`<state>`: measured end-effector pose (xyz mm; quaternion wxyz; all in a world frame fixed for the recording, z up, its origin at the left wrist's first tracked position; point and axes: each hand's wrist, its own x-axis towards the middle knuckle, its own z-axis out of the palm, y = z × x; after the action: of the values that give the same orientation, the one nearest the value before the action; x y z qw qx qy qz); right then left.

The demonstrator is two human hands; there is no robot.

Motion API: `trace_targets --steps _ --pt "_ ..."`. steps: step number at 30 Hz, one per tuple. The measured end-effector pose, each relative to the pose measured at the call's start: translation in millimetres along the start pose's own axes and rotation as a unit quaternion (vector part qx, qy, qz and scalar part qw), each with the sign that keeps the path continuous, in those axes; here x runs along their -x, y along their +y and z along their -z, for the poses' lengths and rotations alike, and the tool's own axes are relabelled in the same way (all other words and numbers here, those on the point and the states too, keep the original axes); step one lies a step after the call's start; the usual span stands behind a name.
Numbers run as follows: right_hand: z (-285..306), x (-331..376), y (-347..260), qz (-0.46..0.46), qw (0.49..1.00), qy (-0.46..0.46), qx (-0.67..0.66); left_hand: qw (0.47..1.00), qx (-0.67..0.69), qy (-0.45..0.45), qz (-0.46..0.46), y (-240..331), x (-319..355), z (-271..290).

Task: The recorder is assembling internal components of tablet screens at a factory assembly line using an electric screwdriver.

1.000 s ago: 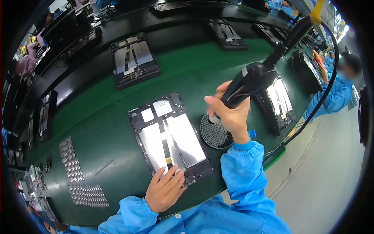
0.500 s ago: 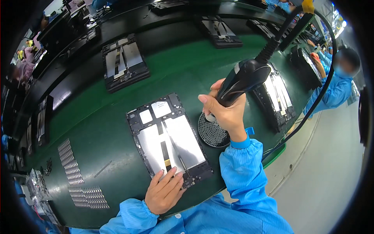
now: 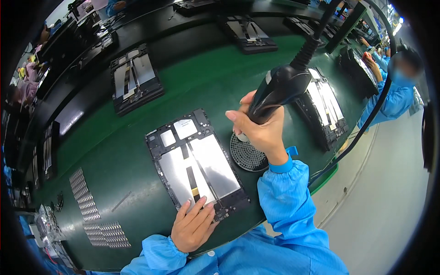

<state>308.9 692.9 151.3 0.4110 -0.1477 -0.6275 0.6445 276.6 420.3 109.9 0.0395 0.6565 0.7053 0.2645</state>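
An opened tablet-like device (image 3: 196, 162) with a black frame and silver plates lies on the green mat (image 3: 114, 151) in front of me. My left hand (image 3: 193, 224) rests flat on its near edge, fingers spread on the silver plate. My right hand (image 3: 259, 130) grips a black electric screwdriver (image 3: 279, 89) with a thick cable running up and away. The tool's tip sits over a round black screw dish (image 3: 247, 153) just right of the device.
Rows of small metal parts (image 3: 85, 201) lie at the left on the mat. More open devices in black trays rest at the back (image 3: 135, 85) and right (image 3: 321, 107). A person in blue (image 3: 389, 98) works at the far right. The table edge runs along the right.
My right hand has brought the screwdriver down toward the round dish. My left hand stays on the device's near edge.
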Motion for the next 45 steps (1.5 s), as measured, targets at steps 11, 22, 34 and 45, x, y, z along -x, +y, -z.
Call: trace_targets --steps 11,22,34,45 --pt "-27.0 6.5 -24.5 0.049 0.996 0.016 -0.073 0.999 0.007 0.038 0.004 -5.5 5.6 2.8" --pt "-158.7 13.2 -15.8 0.000 0.980 -0.193 -0.045 0.996 0.037 0.074 -0.043 -12.2 9.2 -14.7" --pt "-178.1 16.1 3.9 -0.014 0.974 -0.225 -0.017 0.991 0.042 0.117 -0.054 -16.4 12.5 -17.7" --pt "-177.2 17.7 6.4 -0.014 0.974 -0.226 -0.019 0.992 0.039 0.102 -0.058 -15.8 12.2 -17.2"
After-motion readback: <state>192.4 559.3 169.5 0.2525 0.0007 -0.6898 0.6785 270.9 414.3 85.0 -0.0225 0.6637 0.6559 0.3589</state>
